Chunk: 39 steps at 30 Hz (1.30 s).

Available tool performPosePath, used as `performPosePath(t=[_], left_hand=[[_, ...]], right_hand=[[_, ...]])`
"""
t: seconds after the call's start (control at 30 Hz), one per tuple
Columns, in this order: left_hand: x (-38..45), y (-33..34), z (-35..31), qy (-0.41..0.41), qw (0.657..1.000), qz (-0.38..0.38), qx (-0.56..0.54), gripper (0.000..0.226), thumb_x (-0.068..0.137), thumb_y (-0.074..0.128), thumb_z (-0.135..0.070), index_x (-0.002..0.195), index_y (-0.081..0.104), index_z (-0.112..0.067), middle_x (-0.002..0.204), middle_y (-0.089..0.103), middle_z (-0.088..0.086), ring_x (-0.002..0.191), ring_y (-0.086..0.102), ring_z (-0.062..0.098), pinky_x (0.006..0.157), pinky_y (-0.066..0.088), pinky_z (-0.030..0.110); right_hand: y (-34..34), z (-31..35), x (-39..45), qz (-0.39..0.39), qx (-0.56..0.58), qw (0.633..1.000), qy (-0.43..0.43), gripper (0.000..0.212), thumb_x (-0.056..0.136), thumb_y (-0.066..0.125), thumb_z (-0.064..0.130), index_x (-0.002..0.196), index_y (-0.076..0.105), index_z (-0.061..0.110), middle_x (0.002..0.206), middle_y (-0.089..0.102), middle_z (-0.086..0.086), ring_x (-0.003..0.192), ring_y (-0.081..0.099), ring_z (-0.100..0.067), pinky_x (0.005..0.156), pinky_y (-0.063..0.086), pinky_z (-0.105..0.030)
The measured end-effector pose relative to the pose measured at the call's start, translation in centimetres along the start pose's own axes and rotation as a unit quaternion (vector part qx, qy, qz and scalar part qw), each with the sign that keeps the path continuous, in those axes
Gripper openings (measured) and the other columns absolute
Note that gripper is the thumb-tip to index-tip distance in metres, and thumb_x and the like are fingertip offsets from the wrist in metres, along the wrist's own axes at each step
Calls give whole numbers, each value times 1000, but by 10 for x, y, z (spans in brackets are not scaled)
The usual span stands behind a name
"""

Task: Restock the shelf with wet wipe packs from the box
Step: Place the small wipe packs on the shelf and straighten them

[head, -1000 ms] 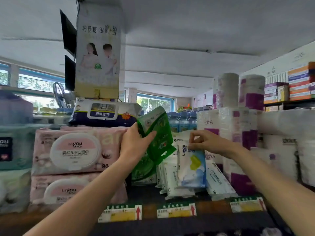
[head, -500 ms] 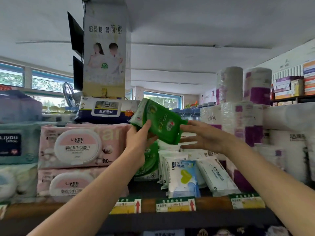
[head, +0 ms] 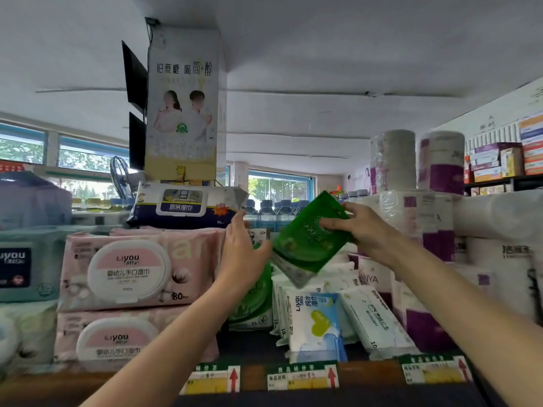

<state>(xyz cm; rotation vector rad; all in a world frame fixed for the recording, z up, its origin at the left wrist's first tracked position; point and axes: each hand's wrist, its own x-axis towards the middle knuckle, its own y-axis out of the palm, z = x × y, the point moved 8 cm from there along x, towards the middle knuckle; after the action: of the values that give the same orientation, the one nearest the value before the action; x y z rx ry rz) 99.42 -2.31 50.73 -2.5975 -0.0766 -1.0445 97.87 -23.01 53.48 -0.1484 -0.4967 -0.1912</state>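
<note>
I am holding a glossy green plastic wet wipe pack in my right hand, fingers curled over its upper right corner, the pack tilted in the air above the shelf row. My left hand is hovering just beside the pack's left edge with its fingers straight and relaxed, gripping nothing; I cannot tell whether a fingertip is touching the pack.

Below the held pack, the dark shelf board is showing a bare strip in front of the goods, running to the wooden front edge. Between my two forearms the room is staying open down to that strip. On the left it is being closed off by two pink soft-wrapped wipe bundles with white round lids, stacked one on the other. On the right it is being walled in by white and purple wrapped paper roll packs, stacked high.

In the gap itself I am seeing green upright wipe packs partly hidden behind my left wrist; their count I cannot tell. Beside them white and blue small wipe packs are leaning forward in a row, at least three, the back ones too overlapped to count. One white flat wipe pack with dark print is lying tilted at the right end of the row.

Three green and yellow price tags with red arrows are sitting along the front edge. A white and navy lidded wipe pack is resting on top of the pink bundles.
</note>
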Motion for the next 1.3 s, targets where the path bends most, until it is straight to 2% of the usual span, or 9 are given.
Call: performPosePath(t=[0.13,0.27,0.37,0.57,0.7,0.77,0.9,1.1,1.3], left_hand=[[-12,6,-12,130,972,19,196,55,90,49,-10,141,30,-19,143,32,-1,134,28,15,111,23,28],[-25,1,-14,256,860,-15,441,41,74,67,-17,114,63,-17,122,60,-1,123,50,20,110,17,36],[-26,-9,-1,270,814,-23,513,32,53,80,-20,83,73,-16,98,71,2,108,60,24,104,24,41],[-33,-6,7,270,760,48,589,22,50,80,-25,71,73,-19,85,73,4,98,67,25,108,25,46],[-38,10,29,199,684,164,682,27,91,49,-19,109,63,-6,128,57,15,137,31,32,115,-14,50],[-40,22,37,191,664,199,695,30,94,42,-16,117,58,-5,133,53,14,137,28,30,111,-20,46],[-33,44,59,153,657,221,705,36,94,41,-18,127,50,-6,140,42,22,134,30,37,116,1,49],[-11,62,73,68,687,245,680,70,96,40,-32,149,-4,-17,153,-12,27,136,21,49,113,14,52],[-1,66,77,45,699,233,674,78,94,44,-37,148,-11,-22,154,-10,23,137,12,51,113,8,55]], right_hand=[[21,5,4,25,-169,985,-26,43,74,73,4,113,54,4,112,59,-10,101,59,-27,82,52,-33],[58,1,12,79,-179,980,-30,44,76,72,9,115,53,5,113,59,-11,93,59,-22,75,52,-26],[93,-8,21,124,-210,969,-27,39,77,73,12,110,54,6,115,59,-12,96,59,-23,76,53,-28],[149,-38,38,184,-290,939,-37,22,83,66,15,103,59,10,104,57,-7,104,54,-23,93,46,-33],[142,-65,48,149,-427,891,-28,27,89,56,10,115,59,5,118,61,-10,107,58,-22,91,49,-29],[132,-70,50,126,-461,878,-30,28,88,59,13,115,57,5,118,61,-12,108,58,-23,95,48,-35],[126,-83,44,164,-498,851,-23,46,84,65,22,126,49,12,128,53,-6,116,51,-22,96,42,-32],[119,-91,44,142,-485,862,-24,40,83,64,23,119,50,15,121,59,-6,110,55,-23,99,43,-44],[116,-94,46,132,-406,904,-17,45,80,65,9,122,49,9,121,57,-10,111,54,-24,95,48,-36]])
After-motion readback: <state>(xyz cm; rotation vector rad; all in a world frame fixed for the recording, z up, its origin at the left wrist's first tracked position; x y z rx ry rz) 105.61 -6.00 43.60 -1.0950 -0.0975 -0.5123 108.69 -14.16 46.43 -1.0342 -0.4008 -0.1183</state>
